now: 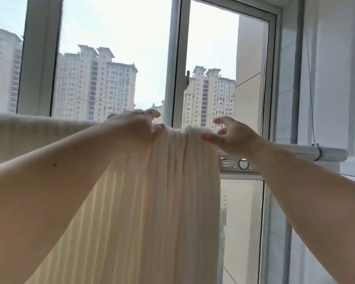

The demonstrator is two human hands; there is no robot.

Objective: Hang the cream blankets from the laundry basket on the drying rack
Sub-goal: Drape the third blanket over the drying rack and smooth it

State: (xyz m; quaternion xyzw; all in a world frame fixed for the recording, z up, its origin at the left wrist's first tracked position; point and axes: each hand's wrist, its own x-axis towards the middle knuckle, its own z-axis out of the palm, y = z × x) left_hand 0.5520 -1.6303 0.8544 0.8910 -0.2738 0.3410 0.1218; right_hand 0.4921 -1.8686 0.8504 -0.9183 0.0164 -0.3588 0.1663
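Draped over the rack (307,153), a cream blanket (162,201), bunched in folds at the top and hanging straight down below it, ribbed, with light showing through the lower left part. Gripped at the bunched top by the left hand (139,128), thumb and fingers curled round the cloth just left of the folds. Just right of the folds, the right hand (232,136), fingers spread and relaxed, thumb stretched toward the cloth and touching or nearly touching it; cannot tell which. Holding nothing.

Left of the blanket, along the same line as the rack, a second stretch of cream cloth (29,132), running out of view at the left edge; whether a separate blanket or part of the same one, cannot tell.

Of the rack itself, only the right end showing: a pale round bar with a clamp and a thin cable (310,99) rising from it, plus a strip beneath with a round hole and cut-out pattern. Rest of the bar hidden under the blanket and behind the right forearm.

Behind the rack, a window (172,58) with tall buildings (94,85) beyond. Blanket's lower edge cut off at the bottom of the view.
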